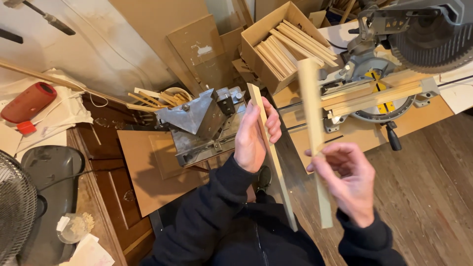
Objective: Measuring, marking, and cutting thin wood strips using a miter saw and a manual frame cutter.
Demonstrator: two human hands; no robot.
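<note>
Two hands, each gripping a wood strip: left hand (pixel 252 138) holds the left strip (pixel 272 157), right hand (pixel 347 180) the right strip (pixel 314 133), both upright. Cardboard box of cut strips (pixel 288 47) at 12 o'clock, miter saw (pixel 394 54) at 2, strips lying on it.

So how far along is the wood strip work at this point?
Done: a box already holds many cut strips. In hand: the left hand and right hand each hold one strip. Left: more strips lie on the saw, seemingly uncut.
</note>
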